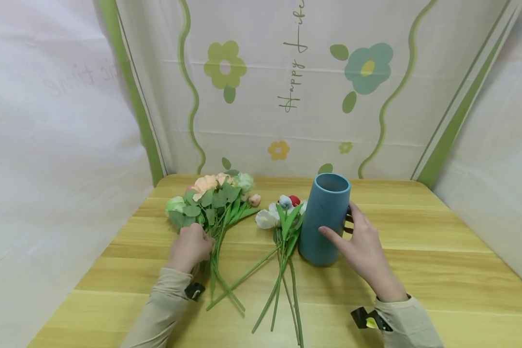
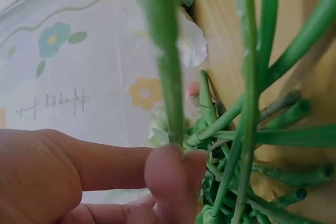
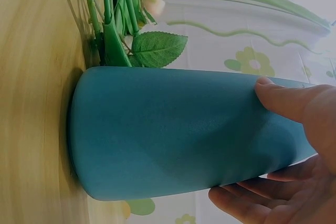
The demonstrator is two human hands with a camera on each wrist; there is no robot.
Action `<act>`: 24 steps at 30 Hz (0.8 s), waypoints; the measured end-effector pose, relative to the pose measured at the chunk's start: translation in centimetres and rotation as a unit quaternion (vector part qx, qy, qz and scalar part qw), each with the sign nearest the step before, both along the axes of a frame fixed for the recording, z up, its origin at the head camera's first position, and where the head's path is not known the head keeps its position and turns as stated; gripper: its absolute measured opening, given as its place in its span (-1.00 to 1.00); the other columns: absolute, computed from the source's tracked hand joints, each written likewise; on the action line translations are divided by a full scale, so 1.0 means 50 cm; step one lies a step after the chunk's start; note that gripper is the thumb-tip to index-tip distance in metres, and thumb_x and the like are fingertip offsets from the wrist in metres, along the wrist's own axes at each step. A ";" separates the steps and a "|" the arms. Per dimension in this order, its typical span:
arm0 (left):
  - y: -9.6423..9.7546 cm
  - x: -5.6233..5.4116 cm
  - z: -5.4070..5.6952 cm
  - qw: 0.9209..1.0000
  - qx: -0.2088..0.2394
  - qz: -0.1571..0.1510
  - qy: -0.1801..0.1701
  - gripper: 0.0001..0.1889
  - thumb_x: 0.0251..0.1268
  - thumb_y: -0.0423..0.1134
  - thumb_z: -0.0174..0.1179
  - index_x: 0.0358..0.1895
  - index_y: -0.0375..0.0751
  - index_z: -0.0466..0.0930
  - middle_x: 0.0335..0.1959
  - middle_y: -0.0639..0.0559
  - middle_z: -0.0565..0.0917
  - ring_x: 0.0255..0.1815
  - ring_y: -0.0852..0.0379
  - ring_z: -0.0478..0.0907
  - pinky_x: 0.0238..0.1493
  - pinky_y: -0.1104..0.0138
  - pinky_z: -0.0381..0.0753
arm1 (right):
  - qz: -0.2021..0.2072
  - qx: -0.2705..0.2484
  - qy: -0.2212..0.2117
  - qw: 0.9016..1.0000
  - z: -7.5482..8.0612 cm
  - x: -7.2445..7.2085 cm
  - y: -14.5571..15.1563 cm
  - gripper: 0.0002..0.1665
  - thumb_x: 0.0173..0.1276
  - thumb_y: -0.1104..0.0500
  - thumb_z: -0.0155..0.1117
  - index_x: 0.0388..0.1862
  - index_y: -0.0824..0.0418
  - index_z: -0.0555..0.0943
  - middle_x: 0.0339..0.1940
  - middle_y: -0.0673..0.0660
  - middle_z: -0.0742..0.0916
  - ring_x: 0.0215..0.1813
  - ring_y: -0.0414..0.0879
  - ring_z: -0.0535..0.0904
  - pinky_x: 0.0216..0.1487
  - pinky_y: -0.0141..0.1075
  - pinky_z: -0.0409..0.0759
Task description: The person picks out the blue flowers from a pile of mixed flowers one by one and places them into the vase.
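And there's your blue vase point(image 1: 324, 210), tall and smooth, standing upright right of centre in the head view, your right hand point(image 1: 367, 246) gripping its side. Left of centre, the fuller bunch point(image 1: 219, 198) lies with peach and pale-green blooms up-frame, and there your left hand point(image 1: 191, 249) pinches a green stem point(image 2: 169, 87). Just left of the vase lies the smaller bunch point(image 1: 289, 220), white, pale-blue and red heads, stems fanning toward the lower edge.

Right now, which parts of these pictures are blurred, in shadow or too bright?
Left wrist view: the nearest stem is blurred; right wrist view: soft shadow darkens the vase beside the right hand, and the upper right corner is washed out; head view: lettering on the left curtain looks faint.
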State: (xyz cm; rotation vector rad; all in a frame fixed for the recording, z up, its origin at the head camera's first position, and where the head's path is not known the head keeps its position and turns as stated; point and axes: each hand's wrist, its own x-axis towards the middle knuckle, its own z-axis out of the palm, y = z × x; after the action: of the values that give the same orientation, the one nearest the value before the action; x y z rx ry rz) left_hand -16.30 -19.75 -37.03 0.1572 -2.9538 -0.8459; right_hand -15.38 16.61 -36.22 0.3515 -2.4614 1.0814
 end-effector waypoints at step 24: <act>0.011 0.009 0.022 0.997 0.029 0.014 0.072 -0.75 0.36 -0.14 0.23 -0.47 -0.16 0.65 -0.59 0.06 0.57 -0.66 0.13 0.42 -0.64 0.28 0.35 | 0.001 -0.001 -0.007 1.000 0.001 0.002 0.001 0.10 0.27 -0.16 0.41 0.49 0.43 0.12 0.28 0.44 0.46 0.24 0.32 0.43 0.03 0.18 0.52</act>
State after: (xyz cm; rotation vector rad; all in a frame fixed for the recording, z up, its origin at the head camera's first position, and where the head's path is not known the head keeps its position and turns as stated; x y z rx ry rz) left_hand -15.86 -19.21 -35.92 0.1325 -2.7885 -0.8998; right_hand -15.27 16.64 -36.18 0.3461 -2.4718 1.0902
